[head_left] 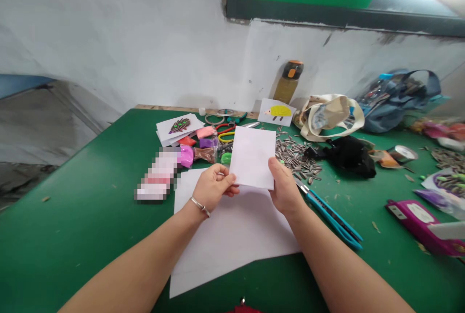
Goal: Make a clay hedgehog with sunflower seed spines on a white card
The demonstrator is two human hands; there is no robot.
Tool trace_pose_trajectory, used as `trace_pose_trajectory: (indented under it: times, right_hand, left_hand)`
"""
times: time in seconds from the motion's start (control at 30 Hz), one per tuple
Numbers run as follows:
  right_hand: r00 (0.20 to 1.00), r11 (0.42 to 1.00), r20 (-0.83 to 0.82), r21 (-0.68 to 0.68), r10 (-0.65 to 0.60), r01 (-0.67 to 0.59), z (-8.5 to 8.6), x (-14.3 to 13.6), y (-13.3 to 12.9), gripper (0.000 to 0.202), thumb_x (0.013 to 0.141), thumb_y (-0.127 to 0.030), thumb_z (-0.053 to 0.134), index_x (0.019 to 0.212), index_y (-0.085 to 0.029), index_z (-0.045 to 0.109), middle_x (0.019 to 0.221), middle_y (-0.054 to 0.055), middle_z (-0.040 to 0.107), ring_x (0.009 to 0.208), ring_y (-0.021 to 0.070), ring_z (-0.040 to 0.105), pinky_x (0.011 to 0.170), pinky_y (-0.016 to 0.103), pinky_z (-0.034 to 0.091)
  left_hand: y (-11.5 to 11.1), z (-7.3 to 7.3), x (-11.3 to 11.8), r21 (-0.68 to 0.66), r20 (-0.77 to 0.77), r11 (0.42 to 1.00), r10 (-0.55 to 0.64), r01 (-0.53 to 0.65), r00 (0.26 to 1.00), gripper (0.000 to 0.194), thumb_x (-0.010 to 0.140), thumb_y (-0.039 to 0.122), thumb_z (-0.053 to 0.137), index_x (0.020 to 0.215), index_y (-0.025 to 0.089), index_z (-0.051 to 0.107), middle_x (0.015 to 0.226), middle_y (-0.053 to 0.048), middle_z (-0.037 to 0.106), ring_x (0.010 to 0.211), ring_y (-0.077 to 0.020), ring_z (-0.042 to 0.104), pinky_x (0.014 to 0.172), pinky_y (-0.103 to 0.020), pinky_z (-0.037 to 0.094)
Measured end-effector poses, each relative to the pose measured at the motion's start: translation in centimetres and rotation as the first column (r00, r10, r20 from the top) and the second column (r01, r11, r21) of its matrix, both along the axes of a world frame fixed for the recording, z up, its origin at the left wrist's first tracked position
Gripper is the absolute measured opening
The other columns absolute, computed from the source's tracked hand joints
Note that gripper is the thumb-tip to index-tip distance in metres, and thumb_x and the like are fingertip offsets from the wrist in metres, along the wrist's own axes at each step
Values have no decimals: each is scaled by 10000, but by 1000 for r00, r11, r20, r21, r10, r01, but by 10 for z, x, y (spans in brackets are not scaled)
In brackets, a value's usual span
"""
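A small blank white paper card (pixel 253 155) is held up between both of my hands. My left hand (pixel 215 184) pinches its lower left corner, and my right hand (pixel 285 184) grips its right edge with the thumb on the front. Beneath, a larger white sheet (pixel 232 235) lies on the green table. Behind the card and to the right is a spread of striped sunflower seeds (pixel 300 158). Blue-handled scissors (pixel 332 216) lie beside my right wrist, their blades partly hidden by my hand.
Left of the card are a card with a seed design (pixel 179 126), a pink clay pack (pixel 187 156) and a pixelated object (pixel 158 177). A hedgehog drawing (pixel 278 112), bottle (pixel 288 83) and cream bag (pixel 329 117) stand behind. A magenta box (pixel 423 226) sits right.
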State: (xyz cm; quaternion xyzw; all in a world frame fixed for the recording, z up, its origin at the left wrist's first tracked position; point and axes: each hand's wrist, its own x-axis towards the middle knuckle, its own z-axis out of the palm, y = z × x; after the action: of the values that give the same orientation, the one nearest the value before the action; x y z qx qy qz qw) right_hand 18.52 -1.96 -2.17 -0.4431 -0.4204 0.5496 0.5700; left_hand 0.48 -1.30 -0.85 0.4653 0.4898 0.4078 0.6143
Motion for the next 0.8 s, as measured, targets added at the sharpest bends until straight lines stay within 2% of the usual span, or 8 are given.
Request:
trace_pose_trajectory:
  times: [0.13, 0.27, 0.33, 0.5, 0.7, 0.8]
  right_hand:
    - [989, 995, -111, -7, 99, -100, 3, -3, -3, 424, 738, -439, 707, 1082, -204, 630, 1045, 66, 686, 880, 241, 648, 734, 360, 525]
    - [935, 949, -167, 0, 312, -316, 8, -3, -5, 478, 701, -382, 753, 1129, -219, 617, 1119, 89, 664, 976, 260, 629, 839, 423, 510]
    - [923, 934, -150, 7, 354, -357, 8, -4, -5, 486, 690, -340, 768, 1133, -204, 621, 1125, 102, 663, 1009, 266, 616, 889, 441, 485]
    - [962, 965, -115, -51, 249, -256, 1, -9, -6, 419, 703, -290, 764, 1089, -175, 646, 1067, 106, 683, 958, 254, 630, 893, 452, 480]
    - [982, 978, -158, -166, 100, -127, -4, -17, -7, 363, 692, -336, 770, 984, -150, 662, 846, 87, 712, 737, 209, 664, 759, 412, 528]
    - [970, 968, -199, -183, 136, -173, -2, -23, -10, 343, 702, -355, 759, 956, -136, 683, 811, 86, 703, 704, 186, 644, 718, 370, 517]
  left_hand:
    - [2, -1, -1, 6, 2, 1000, 19, -19, 1000, 319, 703, 338, 718, 777, 169, 458, 537, -5, 662, 513, -155, 663, 478, -210, 509]
    - [3, 0, -3, 13, 13, 999, 46, -47, 999, 321, 704, 339, 719, 784, 167, 459, 546, -11, 669, 517, -153, 663, 483, -212, 514]
    - [3, 1, -3, 18, 14, 998, 60, -60, 998, 321, 701, 333, 722, 778, 167, 458, 541, -7, 667, 514, -150, 661, 478, -207, 510]
    - [2, 1, -2, 19, -2, 997, 81, -81, 997, 293, 718, 315, 709, 773, 164, 464, 519, -11, 659, 511, -151, 660, 476, -203, 507]
    - [3, -1, -2, 40, -8, 993, 115, -115, 993, 273, 730, 304, 698, 763, 167, 464, 531, -16, 668, 516, -150, 660, 485, -213, 520]
    - [4, -2, -2, 55, -11, 990, 129, -128, 992, 276, 729, 315, 700, 764, 168, 468, 532, -13, 665, 530, -160, 667, 491, -222, 527]
